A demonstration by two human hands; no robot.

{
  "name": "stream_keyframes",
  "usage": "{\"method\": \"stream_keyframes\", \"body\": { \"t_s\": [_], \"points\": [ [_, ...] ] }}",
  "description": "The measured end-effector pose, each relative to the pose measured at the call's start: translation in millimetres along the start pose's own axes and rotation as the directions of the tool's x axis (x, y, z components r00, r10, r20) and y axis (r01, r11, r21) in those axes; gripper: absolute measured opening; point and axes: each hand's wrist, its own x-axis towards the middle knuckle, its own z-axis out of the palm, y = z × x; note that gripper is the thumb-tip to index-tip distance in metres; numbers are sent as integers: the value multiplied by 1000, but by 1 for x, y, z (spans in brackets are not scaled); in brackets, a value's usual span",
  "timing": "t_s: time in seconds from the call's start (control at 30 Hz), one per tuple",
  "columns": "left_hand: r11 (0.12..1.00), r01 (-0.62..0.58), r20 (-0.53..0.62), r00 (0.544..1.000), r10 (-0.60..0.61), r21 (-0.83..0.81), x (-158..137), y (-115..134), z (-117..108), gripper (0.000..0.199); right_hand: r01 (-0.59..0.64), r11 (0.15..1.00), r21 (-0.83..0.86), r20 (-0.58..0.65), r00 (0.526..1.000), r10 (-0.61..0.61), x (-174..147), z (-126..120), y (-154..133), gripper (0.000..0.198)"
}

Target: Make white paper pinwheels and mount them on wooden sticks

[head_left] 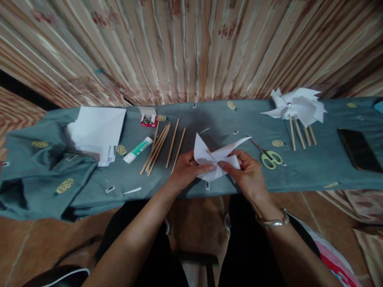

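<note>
Head view: we see a white paper pinwheel [217, 154] held above the near part of a grey-green cloth [209, 113], between the left hand [185, 169] and the right hand [249, 171]. The left fingers are closed on its left side, thumb across the paper; the right fingers grip its right side, thumb near the centre. At left we note wooden sticks [159, 149], a white-and-green tube [138, 150], a small red box [149, 120] and stacked white paper [101, 127]. At right lie green-handled scissors [268, 158], mounted pinwheels [296, 105] and a dark phone [357, 149].
</note>
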Motion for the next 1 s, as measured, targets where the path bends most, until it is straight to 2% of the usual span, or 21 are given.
{"method": "stream_keyframes", "body": {
  "t_s": [0.1,0.2,0.27,0.3,0.33,0.4,0.47,0.57,0.73,0.8,0.87,0.93,1.0],
  "points": [
    [991,-130,-18,991,131,12,2,4,-11,47,59,998,-19,-28,998,-60,0,-8,-2,37],
    [951,-265,-137,948,287,159,12,7,-32,39,101,994,-50,-38,994,-103,0,-14,-4,36],
    [863,-343,-203,877,436,371,20,9,-48,32,118,991,-62,-43,992,-121,-1,-15,-3,35],
    [798,-359,-198,843,499,483,25,10,-55,27,122,990,-66,-45,991,-125,-2,-16,-3,36],
    [724,-352,-161,829,536,594,30,11,-61,23,123,990,-69,-48,991,-127,-3,-15,-2,38],
    [571,-324,-82,817,571,754,37,11,-69,24,116,990,-86,-40,992,-120,-6,-14,-1,40],
    [447,-291,-23,817,576,846,43,10,-72,32,110,987,-119,-21,993,-113,-9,-13,0,39],
    [323,-239,12,820,572,916,49,5,-69,39,122,975,-187,1,992,-124,-15,-11,0,35],
    [157,-188,72,830,553,970,52,0,-63,39,176,949,-263,24,984,-176,-18,-11,1,30],
    [136,-181,79,836,542,974,53,1,-62,39,184,943,-279,26,983,-184,-17,-12,2,31],
    [153,-180,69,835,545,972,53,2,-62,40,197,935,-296,21,980,-200,-17,-13,3,32],
    [220,-212,52,822,568,952,53,2,-59,39,219,921,-322,20,974,-224,-19,-13,3,31],
    [356,-297,33,806,591,886,49,2,-53,35,253,900,-355,33,966,-258,-22,-12,-1,27]
  ]
}}
